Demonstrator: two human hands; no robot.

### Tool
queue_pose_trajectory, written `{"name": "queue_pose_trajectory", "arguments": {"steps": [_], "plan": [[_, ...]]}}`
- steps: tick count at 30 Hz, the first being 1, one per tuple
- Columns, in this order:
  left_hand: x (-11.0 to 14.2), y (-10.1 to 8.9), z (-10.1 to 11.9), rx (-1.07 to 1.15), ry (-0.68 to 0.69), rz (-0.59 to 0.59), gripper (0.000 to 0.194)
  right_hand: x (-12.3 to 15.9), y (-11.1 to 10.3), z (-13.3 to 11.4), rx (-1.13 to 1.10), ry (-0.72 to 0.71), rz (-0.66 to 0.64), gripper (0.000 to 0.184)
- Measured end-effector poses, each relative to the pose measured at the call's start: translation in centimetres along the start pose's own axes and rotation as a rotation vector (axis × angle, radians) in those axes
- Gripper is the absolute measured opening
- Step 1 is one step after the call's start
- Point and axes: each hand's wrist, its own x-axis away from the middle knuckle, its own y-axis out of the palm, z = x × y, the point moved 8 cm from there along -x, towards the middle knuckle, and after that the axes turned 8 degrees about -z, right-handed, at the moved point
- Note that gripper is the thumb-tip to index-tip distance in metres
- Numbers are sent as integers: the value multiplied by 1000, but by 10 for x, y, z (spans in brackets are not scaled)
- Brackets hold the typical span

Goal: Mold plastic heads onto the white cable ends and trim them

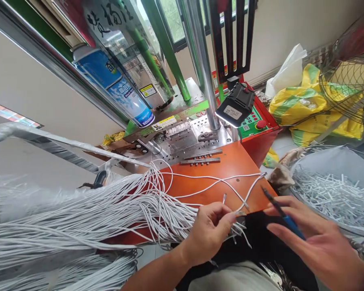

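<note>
The left hand pinches a cable end between thumb and index finger, just above the near edge of the orange tabletop. The right hand grasps a slim blue-handled tool, its dark tip pointing toward the table; motion blur hides what kind of tool it is. The tip is apart from the cable end.

A thick bundle of white cables spreads from the left across the tabletop, its near ends lying under and beside the left hand. A few strands cross the bare wood farther right, one ending in a small connector.

To the right of the person stands a round bin with a grey liner, holding a loose heap of short white pieces. Behind it, yellow-and-green plastic bags sit bunched on the floor; their contents cannot be made out. A wire basket leans over them, and a white bag stands just beside.

At the press, a blue spray can hangs tilted near the metal column. Two toothed metal bars lie at the far edge of the tabletop.
</note>
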Motion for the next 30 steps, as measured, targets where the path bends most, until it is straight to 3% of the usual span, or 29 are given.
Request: {"name": "queue_pose_trajectory", "arguments": {"steps": [4, 8, 10, 12, 14, 17, 19, 21, 24, 30], "plan": [[2, 9, 16, -222, 86, -105, 35, -25, 66, -24, -177, -21, -270, 21], [9, 2, 22, -327, 145, -259, 33, -36, 82, -16, -338, 63, -374, 25], [14, -8, 20, -424, 151, -262, 31, -41, 74, -4, -377, 103, -294, 26], [19, -23, 18, -544, 167, -168, 28, -43, 62, 11, -485, 177, -66, 31], [23, -35, 16, -603, 179, -57, 29, -39, 66, 22, -668, 257, 107, 38], [27, -39, 17, -620, 206, 6, 30, -33, 109, 18, -924, 321, 53, 49], [30, -36, 22, -661, 264, 16, 27, -30, 134, 8, -1010, 307, 15, 44], [32, -32, 26, -703, 307, 5, 26, -30, 144, 0, -1025, 271, 26, 36], [34, -29, 24, -756, 329, -51, 26, -35, 143, -5, -979, 239, 24, 33], [34, -26, 19, -812, 374, -146, 22, -41, 120, -2, -893, 228, 31, 40]]}}
